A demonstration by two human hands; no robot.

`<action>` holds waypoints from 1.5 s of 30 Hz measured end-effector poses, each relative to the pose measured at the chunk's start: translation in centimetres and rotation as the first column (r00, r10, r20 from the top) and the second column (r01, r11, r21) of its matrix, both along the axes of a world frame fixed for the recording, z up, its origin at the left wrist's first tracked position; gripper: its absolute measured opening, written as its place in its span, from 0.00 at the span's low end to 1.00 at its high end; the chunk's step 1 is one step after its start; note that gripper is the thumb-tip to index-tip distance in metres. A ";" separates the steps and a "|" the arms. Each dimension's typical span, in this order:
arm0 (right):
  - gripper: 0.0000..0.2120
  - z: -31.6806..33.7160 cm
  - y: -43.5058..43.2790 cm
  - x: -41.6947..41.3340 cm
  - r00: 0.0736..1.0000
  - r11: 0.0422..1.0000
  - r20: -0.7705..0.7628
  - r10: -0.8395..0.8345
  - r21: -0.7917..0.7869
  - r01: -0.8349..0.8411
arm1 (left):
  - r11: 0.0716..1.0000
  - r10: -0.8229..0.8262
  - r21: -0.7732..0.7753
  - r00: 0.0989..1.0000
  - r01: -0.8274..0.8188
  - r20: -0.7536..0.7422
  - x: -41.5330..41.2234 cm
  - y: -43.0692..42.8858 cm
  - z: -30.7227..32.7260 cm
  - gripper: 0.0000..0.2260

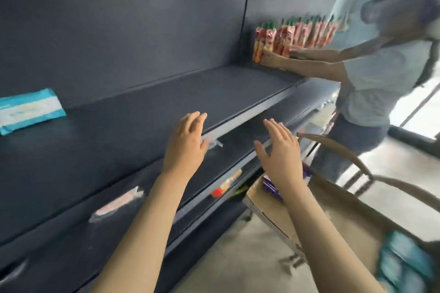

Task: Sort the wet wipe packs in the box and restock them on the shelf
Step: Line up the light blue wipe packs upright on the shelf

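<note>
**Restocking wet wipes: an early stage, with both hands empty over the shelf edge.**
One blue-and-white wet wipe pack (31,110) lies flat at the far left of the dark shelf (166,102). The left hand (185,143) and right hand (279,150) hover with fingers straight and loosely spread, holding nothing. The cardboard box (338,219) at right holds blurred teal packs (404,266), so most of the stocking appears undone.
</note>
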State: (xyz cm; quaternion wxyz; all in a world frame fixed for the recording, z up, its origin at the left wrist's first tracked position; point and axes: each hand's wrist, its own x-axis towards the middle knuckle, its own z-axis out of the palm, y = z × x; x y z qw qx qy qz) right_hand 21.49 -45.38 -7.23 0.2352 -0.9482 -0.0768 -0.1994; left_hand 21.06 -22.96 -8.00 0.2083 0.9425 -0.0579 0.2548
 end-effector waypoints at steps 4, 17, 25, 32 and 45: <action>0.28 -4.5 -12.2 -7.3 0.976 0.982 -0.128 -0.178 0.042 0.184 | 0.980 -0.197 0.000 0.973 0.198 -0.116 -3.0 -11.7 -4.0 0.25; 0.31 -15.8 -36.6 -21.8 0.672 0.751 -0.467 -0.574 0.027 0.660 | 0.815 -0.501 -0.011 0.695 0.579 -0.516 -5.5 -36.9 -17.5 0.27; 0.31 -20.8 -47.2 -20.0 0.471 0.617 -0.650 -0.597 0.004 0.787 | 0.736 -0.549 -0.065 0.539 0.674 -0.638 -0.7 -49.5 -23.0 0.26; 0.27 -27.9 -54.4 -16.3 0.292 0.373 -0.776 -0.559 0.079 0.924 | 0.681 -0.523 -0.069 0.418 0.729 -0.743 3.3 -57.7 -28.9 0.25; 0.28 -49.7 -62.3 -11.1 0.053 0.257 -0.963 -0.264 -0.017 0.966 | 0.936 -0.253 -0.232 0.047 0.265 -0.966 0.4 -69.0 -49.8 0.27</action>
